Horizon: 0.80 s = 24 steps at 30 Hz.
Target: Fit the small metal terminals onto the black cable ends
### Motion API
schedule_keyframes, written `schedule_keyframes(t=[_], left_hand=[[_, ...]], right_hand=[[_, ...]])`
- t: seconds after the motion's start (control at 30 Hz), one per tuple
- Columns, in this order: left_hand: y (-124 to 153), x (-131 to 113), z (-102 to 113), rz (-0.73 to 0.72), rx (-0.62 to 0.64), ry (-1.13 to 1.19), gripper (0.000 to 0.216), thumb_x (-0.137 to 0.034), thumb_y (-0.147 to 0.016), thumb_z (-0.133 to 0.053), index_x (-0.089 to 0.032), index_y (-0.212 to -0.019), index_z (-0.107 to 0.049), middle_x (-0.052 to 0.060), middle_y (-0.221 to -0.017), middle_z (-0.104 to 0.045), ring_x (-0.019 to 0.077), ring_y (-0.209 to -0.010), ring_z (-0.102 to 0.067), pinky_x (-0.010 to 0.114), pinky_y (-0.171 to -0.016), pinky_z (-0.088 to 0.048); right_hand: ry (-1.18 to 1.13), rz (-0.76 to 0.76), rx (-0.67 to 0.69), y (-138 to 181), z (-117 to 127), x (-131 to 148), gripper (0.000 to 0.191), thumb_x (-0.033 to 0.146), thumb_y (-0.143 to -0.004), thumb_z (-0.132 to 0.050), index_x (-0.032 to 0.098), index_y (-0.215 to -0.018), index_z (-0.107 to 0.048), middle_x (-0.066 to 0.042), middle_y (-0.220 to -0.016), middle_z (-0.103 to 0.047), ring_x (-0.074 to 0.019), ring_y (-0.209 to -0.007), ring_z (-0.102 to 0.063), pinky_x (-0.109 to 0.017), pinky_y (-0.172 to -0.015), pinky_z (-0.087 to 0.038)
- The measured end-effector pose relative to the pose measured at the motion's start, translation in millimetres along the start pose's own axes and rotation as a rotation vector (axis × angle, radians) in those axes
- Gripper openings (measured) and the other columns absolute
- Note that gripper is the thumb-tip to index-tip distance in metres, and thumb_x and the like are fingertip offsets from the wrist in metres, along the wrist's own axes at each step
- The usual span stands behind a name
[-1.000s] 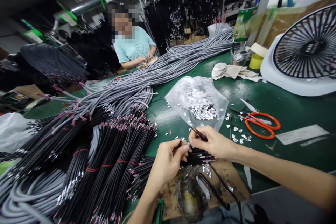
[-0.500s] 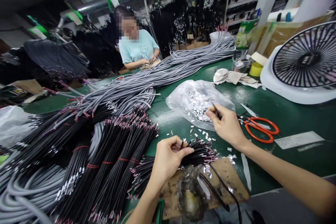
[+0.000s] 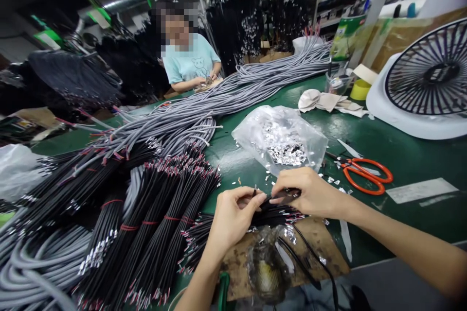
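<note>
My left hand (image 3: 233, 216) is closed in a pinch on a thin black cable (image 3: 255, 189), whose short end sticks up above the fingers. Close against it, my right hand (image 3: 314, 192) is wrapped round a small dark metal tool (image 3: 290, 196); its tip is by the left fingertips and its exact kind is hard to see. Under both hands lies a bundle of black cables (image 3: 279, 216) with red and silvery ends. Just beyond is a clear plastic bag (image 3: 248, 131) with many small silvery metal pieces (image 3: 288, 154).
Orange-handled scissors (image 3: 368, 175) lie to the right, before a white fan (image 3: 397, 116). Tied black cable bundles (image 3: 164, 223) fill the left, with long grey cables (image 3: 233, 92) behind. A stained board (image 3: 321, 252) is at the front edge. A person (image 3: 189, 60) works opposite.
My right hand has come down and left from the bag of silvery pieces to my left hand, bringing the dark tool along. My left hand keeps its pinch. The view has shifted slightly.
</note>
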State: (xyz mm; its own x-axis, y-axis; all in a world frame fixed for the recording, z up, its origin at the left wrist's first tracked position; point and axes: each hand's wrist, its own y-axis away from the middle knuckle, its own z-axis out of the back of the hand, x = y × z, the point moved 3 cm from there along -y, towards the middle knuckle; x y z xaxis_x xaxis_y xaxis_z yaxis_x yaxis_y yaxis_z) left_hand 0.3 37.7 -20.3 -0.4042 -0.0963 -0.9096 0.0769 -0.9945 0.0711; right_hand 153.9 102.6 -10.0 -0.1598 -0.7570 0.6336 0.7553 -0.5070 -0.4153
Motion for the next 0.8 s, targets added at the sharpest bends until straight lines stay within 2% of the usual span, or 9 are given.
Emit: schedule_keyframes(t=[0.1,0.2,0.33,0.4,0.47,0.53,0.57,0.67,0.8], left_hand=[[1,-2,-2,-0.035,0.03,-0.05,0.018,-0.03,-0.071,-0.064,-0.014,-0.074,-0.072,0.004,-0.065,-0.067,0.0161,-0.057,-0.058,0.023,-0.052,-0.044],[1,-2,-3,-0.06,0.019,-0.086,0.012,-0.027,-0.065,-0.07,-0.015,-0.065,-0.071,0.002,-0.06,-0.066,0.0148,-0.053,-0.055,0.023,-0.049,-0.042],[0,2,-4,-0.025,0.013,-0.099,0.015,-0.027,-0.061,-0.074,-0.014,-0.059,-0.067,0.0,-0.051,-0.06,0.0119,-0.047,-0.048,0.022,-0.046,-0.038],[-1,3,-4,-0.009,-0.005,-0.126,0.017,-0.028,-0.059,-0.075,-0.013,-0.059,-0.066,-0.001,-0.051,-0.056,0.0104,-0.046,-0.044,0.021,-0.044,-0.034],[-1,4,-4,0.006,-0.018,-0.14,0.019,-0.029,-0.06,-0.075,-0.013,-0.059,-0.065,-0.002,-0.05,-0.054,0.0094,-0.046,-0.042,0.021,-0.043,-0.031],[0,4,-3,0.027,-0.008,-0.116,0.018,-0.029,-0.062,-0.074,-0.013,-0.061,-0.066,-0.002,-0.052,-0.056,0.0091,-0.046,-0.043,0.02,-0.044,-0.031],[0,3,-3,0.035,0.002,-0.096,0.017,-0.028,-0.063,-0.073,-0.012,-0.065,-0.068,-0.001,-0.054,-0.058,0.0094,-0.047,-0.045,0.02,-0.045,-0.033],[0,-1,-1,0.044,0.014,-0.017,0.018,-0.027,-0.068,-0.069,-0.012,-0.079,-0.071,0.003,-0.065,-0.066,0.0122,-0.054,-0.055,0.022,-0.052,-0.042],[1,-5,3,0.069,-0.04,0.109,0.019,-0.027,-0.069,-0.067,-0.011,-0.081,-0.069,0.007,-0.076,-0.071,0.0182,-0.067,-0.065,0.027,-0.065,-0.051]], right_hand=[[0.028,-0.049,-0.039,3,-2,-7,0.007,0.013,-0.077,-0.059,0.014,-0.072,-0.065,-0.001,-0.065,-0.058,-0.0106,-0.06,-0.051,-0.022,-0.055,-0.035],[-0.149,-0.21,-0.065,3,-9,-10,0.018,0.025,-0.077,-0.062,0.013,-0.063,-0.062,0.002,-0.057,-0.053,-0.0087,-0.054,-0.046,-0.021,-0.051,-0.034],[-0.477,-0.395,-0.001,-2,-17,-6,0.034,0.043,-0.076,-0.059,0.013,-0.058,-0.059,0.003,-0.05,-0.05,-0.0076,-0.047,-0.043,-0.02,-0.044,-0.035],[-0.401,-0.408,-0.083,-4,-11,-5,0.033,0.041,-0.076,-0.059,0.014,-0.057,-0.059,0.002,-0.049,-0.053,-0.0086,-0.046,-0.046,-0.022,-0.044,-0.037],[-0.172,-0.366,-0.294,-4,4,-5,0.026,0.032,-0.077,-0.059,0.015,-0.058,-0.061,-0.001,-0.054,-0.059,-0.011,-0.049,-0.051,-0.024,-0.047,-0.041],[0.047,-0.316,-0.502,-1,20,-7,0.014,0.02,-0.077,-0.057,0.016,-0.067,-0.066,-0.003,-0.066,-0.066,-0.0144,-0.06,-0.059,-0.027,-0.056,-0.046],[0.119,-0.303,-0.546,1,25,-10,0.012,0.014,-0.076,-0.056,0.016,-0.077,-0.068,-0.005,-0.076,-0.069,-0.0163,-0.068,-0.062,-0.029,-0.063,-0.048],[0.217,-0.266,-0.514,2,30,-17,0.04,0.002,-0.069,-0.056,0.016,-0.106,-0.063,-0.008,-0.107,-0.065,-0.0205,-0.099,-0.059,-0.034,-0.086,-0.045],[0.142,-0.241,-0.339,1,18,-17,0.032,0.019,-0.074,-0.063,0.018,-0.106,-0.062,-0.007,-0.106,-0.065,-0.021,-0.098,-0.059,-0.037,-0.085,-0.046]])
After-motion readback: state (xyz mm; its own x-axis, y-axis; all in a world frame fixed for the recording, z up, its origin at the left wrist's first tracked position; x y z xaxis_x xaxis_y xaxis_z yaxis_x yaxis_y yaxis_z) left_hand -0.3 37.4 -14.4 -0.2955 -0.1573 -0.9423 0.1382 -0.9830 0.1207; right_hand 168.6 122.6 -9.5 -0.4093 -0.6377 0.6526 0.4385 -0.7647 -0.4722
